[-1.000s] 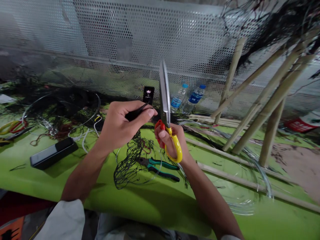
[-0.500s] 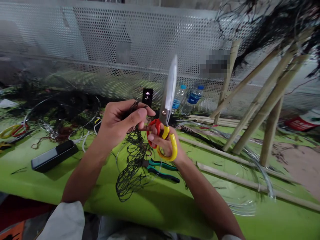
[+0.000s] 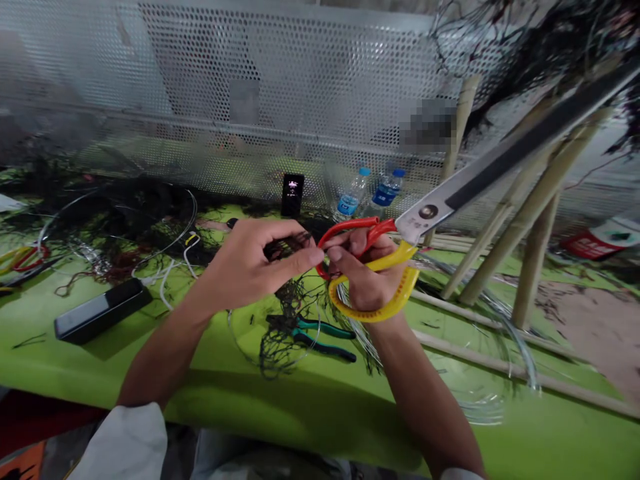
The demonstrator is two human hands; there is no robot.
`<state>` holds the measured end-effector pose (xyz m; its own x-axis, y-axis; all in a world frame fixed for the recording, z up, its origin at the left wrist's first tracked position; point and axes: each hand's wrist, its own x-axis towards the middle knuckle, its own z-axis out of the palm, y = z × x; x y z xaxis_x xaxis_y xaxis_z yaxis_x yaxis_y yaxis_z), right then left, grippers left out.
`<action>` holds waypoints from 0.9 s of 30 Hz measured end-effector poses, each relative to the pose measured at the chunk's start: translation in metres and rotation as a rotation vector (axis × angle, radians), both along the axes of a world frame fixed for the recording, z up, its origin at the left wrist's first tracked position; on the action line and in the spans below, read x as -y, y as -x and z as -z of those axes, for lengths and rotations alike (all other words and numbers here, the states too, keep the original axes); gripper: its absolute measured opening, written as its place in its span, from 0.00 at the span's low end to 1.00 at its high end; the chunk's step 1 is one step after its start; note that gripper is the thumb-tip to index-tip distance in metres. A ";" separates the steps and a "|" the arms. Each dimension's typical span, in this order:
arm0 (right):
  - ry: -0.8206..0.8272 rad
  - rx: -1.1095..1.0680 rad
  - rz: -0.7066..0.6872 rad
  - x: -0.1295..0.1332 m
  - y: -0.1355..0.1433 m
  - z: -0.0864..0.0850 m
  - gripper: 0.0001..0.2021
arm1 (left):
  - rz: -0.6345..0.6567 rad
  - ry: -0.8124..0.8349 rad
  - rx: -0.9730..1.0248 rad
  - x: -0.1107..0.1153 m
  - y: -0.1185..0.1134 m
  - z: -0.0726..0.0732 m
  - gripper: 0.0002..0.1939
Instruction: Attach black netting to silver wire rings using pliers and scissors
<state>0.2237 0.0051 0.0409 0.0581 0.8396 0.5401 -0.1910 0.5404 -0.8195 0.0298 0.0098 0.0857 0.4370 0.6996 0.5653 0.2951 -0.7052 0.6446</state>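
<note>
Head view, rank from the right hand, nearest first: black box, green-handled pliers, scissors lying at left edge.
From the right hand:
1. green-handled pliers, just left and nearer the wearer
2. black box, well left
3. scissors, far left edge

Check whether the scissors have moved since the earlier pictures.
Yes, to the right: the scissors had blades pointing up left of the bottles; now they slant across the bamboo poles.

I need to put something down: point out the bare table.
Bare green tabletop: in front of the pliers and netting, and in front of the black box. Crowded: a dark tangle behind the left hand, bottles beyond the right hand, bamboo poles to its right.
</note>
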 end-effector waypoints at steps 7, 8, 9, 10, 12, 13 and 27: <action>-0.053 0.160 0.183 0.012 0.005 -0.012 0.23 | 0.049 0.089 -0.059 0.000 0.000 0.001 0.12; -0.049 0.150 0.175 0.012 0.006 -0.012 0.24 | 0.057 0.107 -0.052 0.000 0.000 0.002 0.12; -0.046 0.135 0.161 0.013 0.007 -0.012 0.24 | 0.064 0.120 -0.052 0.000 0.000 0.002 0.13; -0.046 0.118 0.143 0.013 0.008 -0.012 0.23 | 0.068 0.125 -0.053 0.000 0.000 0.003 0.13; -0.045 0.088 0.114 0.013 0.009 -0.012 0.23 | 0.071 0.114 -0.044 0.000 -0.001 0.003 0.12; -0.042 0.084 0.111 0.013 0.009 -0.011 0.23 | 0.064 0.100 -0.028 0.001 -0.002 0.003 0.11; -0.037 0.635 -0.070 0.005 -0.032 -0.007 0.31 | -0.207 -0.129 0.272 0.014 0.014 -0.003 0.05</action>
<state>0.2558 -0.0002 0.0482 -0.3370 0.8098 0.4802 0.2899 0.5746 -0.7654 0.0153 -0.0046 0.0888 0.1145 0.6730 0.7307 0.2701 -0.7289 0.6290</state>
